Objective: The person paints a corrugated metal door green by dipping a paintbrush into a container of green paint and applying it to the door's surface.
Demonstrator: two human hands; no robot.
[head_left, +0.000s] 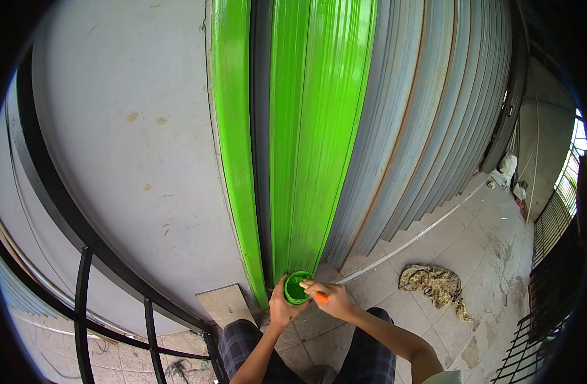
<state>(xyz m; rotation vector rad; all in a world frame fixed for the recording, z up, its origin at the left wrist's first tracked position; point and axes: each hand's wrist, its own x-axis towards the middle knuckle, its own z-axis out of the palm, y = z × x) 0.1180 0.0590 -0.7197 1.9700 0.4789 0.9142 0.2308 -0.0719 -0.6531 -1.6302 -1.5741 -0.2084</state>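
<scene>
My left hand [281, 308] is wrapped around the side of a small round tub of green paint [298, 287], held in front of my knees. In my right hand [335, 301] is a paintbrush with an orange handle [320, 297]; its head reaches over the tub's rim, and I cannot see whether the bristles touch the paint. Just beyond the tub rises a folding metal shutter. Its near panel [319, 128] is coated bright green, as is the upright strip [233, 128] beside the wall.
Grey unpainted shutter folds [409, 115] stretch to the right. A pale wall [127, 128] stands at left, with a black metal railing [83, 301] below it. On the tiled floor [370, 288] lie a crumpled, stained cloth [434, 285] and a flat board [226, 306].
</scene>
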